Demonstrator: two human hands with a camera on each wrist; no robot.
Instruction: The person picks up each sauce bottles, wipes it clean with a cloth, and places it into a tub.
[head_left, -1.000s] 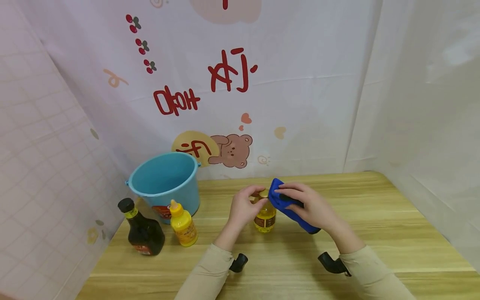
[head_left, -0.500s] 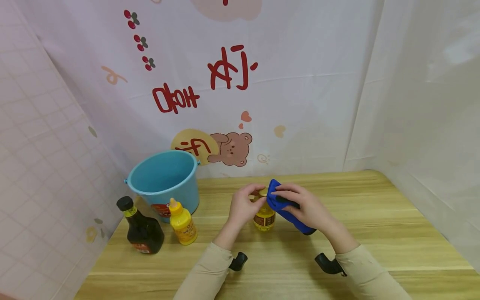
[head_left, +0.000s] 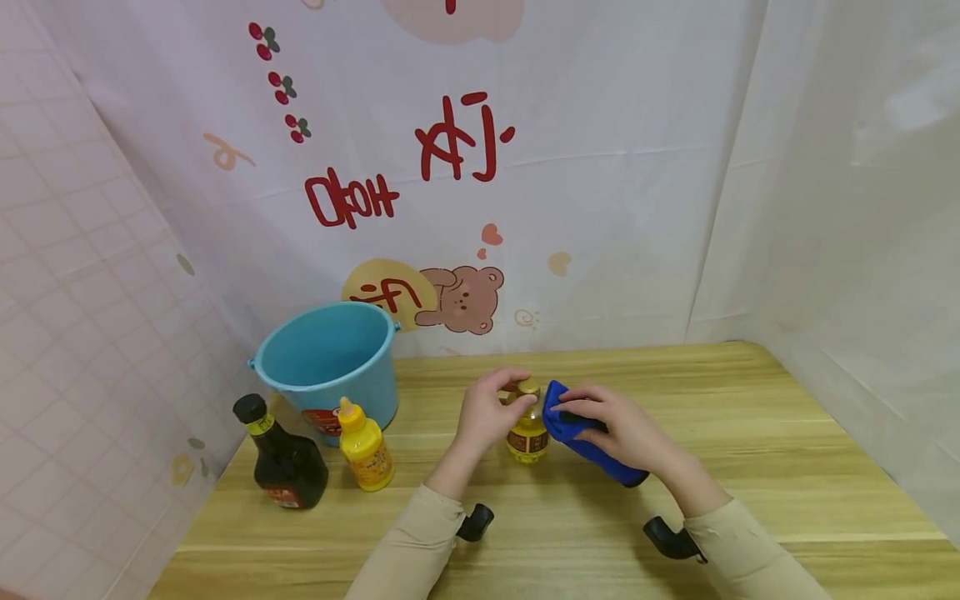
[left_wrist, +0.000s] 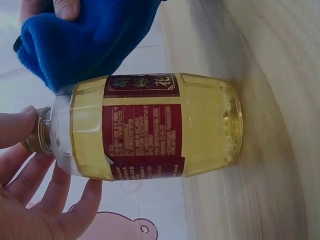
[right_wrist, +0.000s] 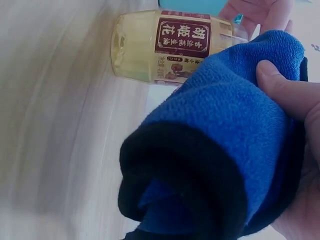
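Observation:
A clear bottle of yellow cooking oil (left_wrist: 200, 125) with a dark red label stands upright on the table. My left hand (head_left: 486, 410) grips it at the top, thumb and fingers around the gold cap (left_wrist: 39, 131). To its right, my right hand (head_left: 626, 429) holds a folded blue cloth (head_left: 581, 442) with black edging. The thumb presses into the cloth (right_wrist: 215, 95) in the right wrist view. In the left wrist view the cloth lies close against the bottle's shoulder; whether it touches there I cannot tell.
On the left stand a light blue bucket (head_left: 382, 375), a dark sauce bottle (head_left: 291, 467) with a black cap, and a yellow squeeze bottle (head_left: 367, 454). A printed white curtain (head_left: 600, 208) hangs behind the wooden table (head_left: 750, 433).
The right hand and the blue cloth have shifted slightly right and down, leaving more of the oil bottle's side in sight. My left hand stays on the cap.

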